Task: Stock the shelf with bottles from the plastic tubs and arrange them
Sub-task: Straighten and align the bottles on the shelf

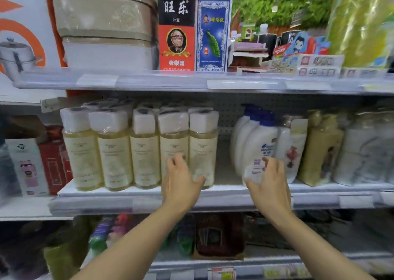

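Note:
On the middle shelf (pixel 226 191) stands a row of pale yellow bottles (pixel 115 149) with white square caps. My left hand (pixel 181 181) wraps round the lower part of one yellow bottle (pixel 173 138), second from the right end of that row. To the right stands a group of white bottles with blue caps (pixel 259 143). My right hand (pixel 269 183) grips the base of the front white bottle. Between the two groups is a bare gap of shelf. No plastic tubs are in view.
Right of the white bottles stand a flowered white bottle (pixel 291 151), a tan bottle (pixel 319 151) and wrapped clear bottles (pixel 366 151). The upper shelf (pixel 170 81) holds card boxes (pixel 177 32) and toothpaste boxes (pixel 304 61). A lower shelf (pixel 223 264) carries blurred packets. Red boxes (pixel 52 160) sit left.

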Demonstrator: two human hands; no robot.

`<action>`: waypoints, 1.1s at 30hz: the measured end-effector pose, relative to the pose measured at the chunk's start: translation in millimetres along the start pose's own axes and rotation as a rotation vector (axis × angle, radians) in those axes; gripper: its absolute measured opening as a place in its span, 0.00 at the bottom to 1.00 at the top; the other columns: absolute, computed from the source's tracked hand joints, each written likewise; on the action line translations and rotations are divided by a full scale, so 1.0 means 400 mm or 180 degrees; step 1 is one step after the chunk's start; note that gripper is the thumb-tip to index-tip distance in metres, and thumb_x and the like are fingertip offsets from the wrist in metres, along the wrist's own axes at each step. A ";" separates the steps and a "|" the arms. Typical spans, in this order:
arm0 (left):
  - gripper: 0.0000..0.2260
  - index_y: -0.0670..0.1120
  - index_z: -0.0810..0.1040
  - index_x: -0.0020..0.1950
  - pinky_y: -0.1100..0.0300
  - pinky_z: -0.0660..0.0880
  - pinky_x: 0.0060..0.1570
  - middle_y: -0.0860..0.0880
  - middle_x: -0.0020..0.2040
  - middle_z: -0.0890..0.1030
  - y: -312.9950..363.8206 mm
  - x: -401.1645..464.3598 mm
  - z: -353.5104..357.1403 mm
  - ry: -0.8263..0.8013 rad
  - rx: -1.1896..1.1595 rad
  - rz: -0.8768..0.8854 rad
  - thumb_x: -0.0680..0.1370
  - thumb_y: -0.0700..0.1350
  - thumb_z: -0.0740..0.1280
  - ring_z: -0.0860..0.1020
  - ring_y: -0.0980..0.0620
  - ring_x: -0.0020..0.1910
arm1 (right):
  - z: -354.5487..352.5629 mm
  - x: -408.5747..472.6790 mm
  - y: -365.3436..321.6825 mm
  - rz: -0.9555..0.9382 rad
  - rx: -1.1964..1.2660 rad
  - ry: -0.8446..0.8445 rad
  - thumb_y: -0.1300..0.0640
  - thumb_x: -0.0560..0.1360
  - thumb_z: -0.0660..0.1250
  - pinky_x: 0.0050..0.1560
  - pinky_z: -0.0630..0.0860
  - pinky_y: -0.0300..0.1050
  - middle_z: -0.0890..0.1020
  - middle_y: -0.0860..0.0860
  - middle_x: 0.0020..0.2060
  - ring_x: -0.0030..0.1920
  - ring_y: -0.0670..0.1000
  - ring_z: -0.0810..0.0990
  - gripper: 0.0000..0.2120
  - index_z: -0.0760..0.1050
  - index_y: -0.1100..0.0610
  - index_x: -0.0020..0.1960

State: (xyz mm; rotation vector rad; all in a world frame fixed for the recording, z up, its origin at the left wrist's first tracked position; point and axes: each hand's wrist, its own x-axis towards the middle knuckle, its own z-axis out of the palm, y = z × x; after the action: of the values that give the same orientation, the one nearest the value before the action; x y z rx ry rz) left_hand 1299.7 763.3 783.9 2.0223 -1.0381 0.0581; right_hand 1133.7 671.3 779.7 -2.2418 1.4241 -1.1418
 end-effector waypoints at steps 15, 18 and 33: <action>0.45 0.45 0.52 0.77 0.53 0.71 0.63 0.44 0.71 0.68 0.218 0.050 0.288 -0.0699 -0.0521 -0.0570 0.70 0.51 0.76 0.69 0.46 0.68 | -0.007 0.167 0.213 -0.0056 0.0461 -0.1044 0.58 0.73 0.69 0.52 0.77 0.44 0.80 0.51 0.55 0.52 0.51 0.80 0.18 0.66 0.53 0.60; 0.44 0.46 0.54 0.77 0.63 0.74 0.51 0.47 0.67 0.74 0.221 0.078 0.309 -0.0788 -0.0820 -0.0657 0.69 0.49 0.77 0.74 0.49 0.61 | 0.012 0.185 0.222 -0.0149 0.0284 -0.1126 0.57 0.75 0.67 0.48 0.74 0.42 0.79 0.51 0.54 0.52 0.52 0.79 0.15 0.66 0.53 0.59; 0.26 0.49 0.67 0.69 0.64 0.71 0.50 0.51 0.63 0.77 0.222 0.081 0.284 -0.0794 -0.0586 -0.0045 0.74 0.45 0.73 0.74 0.57 0.55 | 0.030 0.172 0.207 -0.0164 0.0573 -0.1370 0.57 0.76 0.67 0.58 0.74 0.45 0.74 0.52 0.64 0.61 0.52 0.76 0.24 0.59 0.54 0.66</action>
State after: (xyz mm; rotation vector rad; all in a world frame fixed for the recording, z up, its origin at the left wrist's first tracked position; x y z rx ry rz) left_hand 1224.6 635.9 781.6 1.9006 -1.1383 -0.2942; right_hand 1103.0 569.9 757.2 -2.2291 1.0543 -0.7059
